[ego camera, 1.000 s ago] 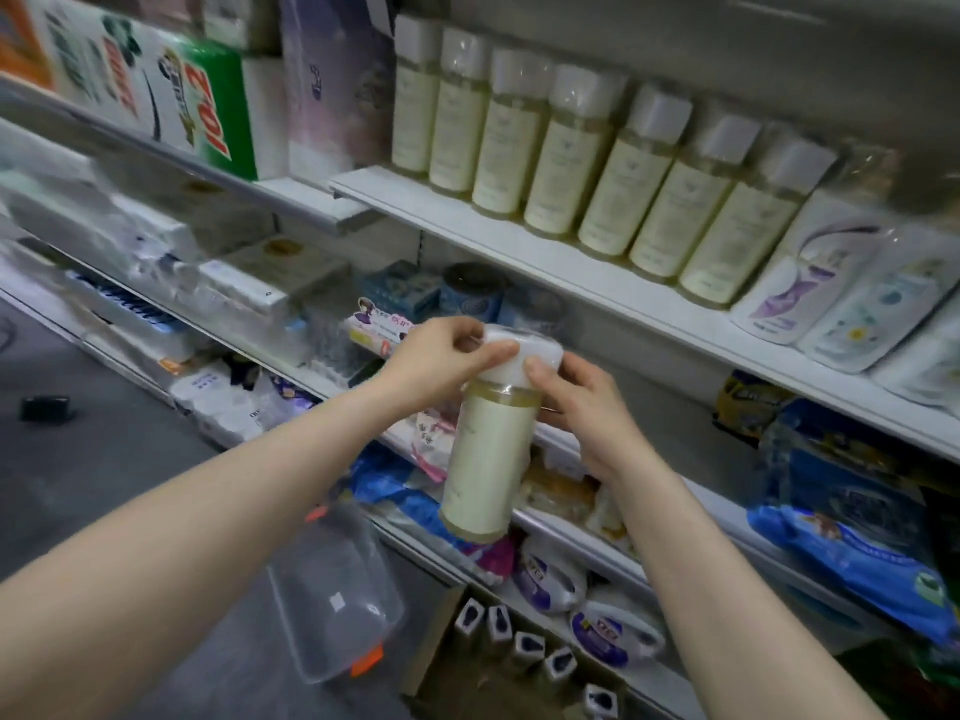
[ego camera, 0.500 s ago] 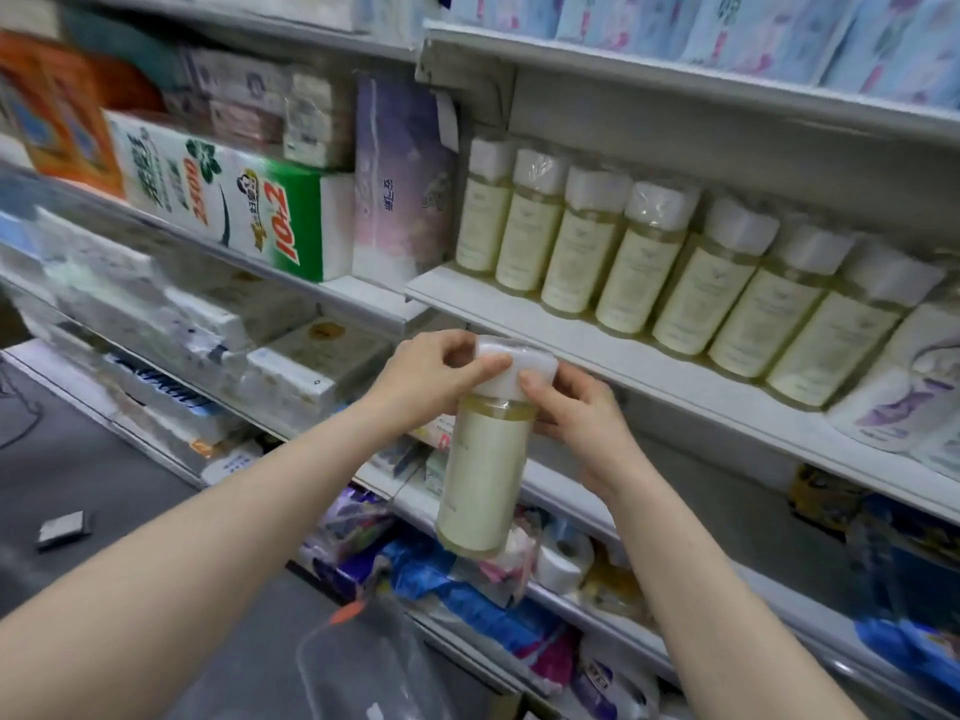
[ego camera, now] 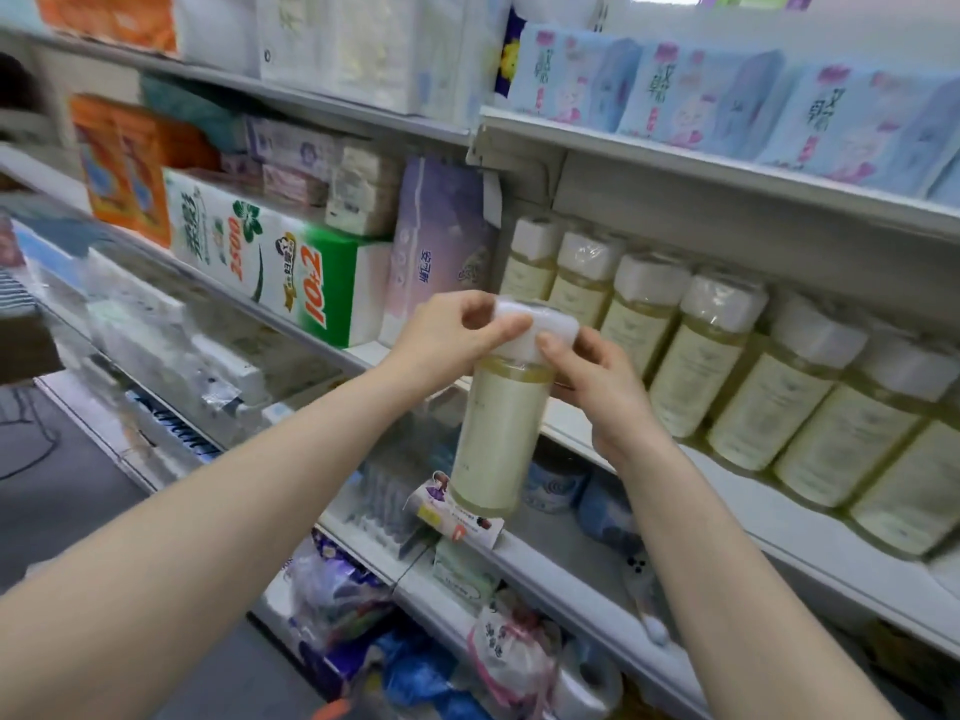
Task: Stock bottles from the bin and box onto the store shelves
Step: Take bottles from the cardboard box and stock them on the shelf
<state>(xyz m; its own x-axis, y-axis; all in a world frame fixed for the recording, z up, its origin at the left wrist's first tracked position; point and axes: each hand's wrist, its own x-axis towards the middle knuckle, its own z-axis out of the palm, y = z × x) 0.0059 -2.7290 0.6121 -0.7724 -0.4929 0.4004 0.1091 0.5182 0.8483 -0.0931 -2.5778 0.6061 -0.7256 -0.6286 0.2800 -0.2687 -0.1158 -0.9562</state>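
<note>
The left hand and right hand pinch the white cap of one bottle from either side, so its body hangs free for lowering. It hovers off the shelf's front edge, at the left end of the matching row. The free space there is seemingly behind it.

A shop: tiered shelves (white metal) stocked with bottles and tissue packs.
</note>
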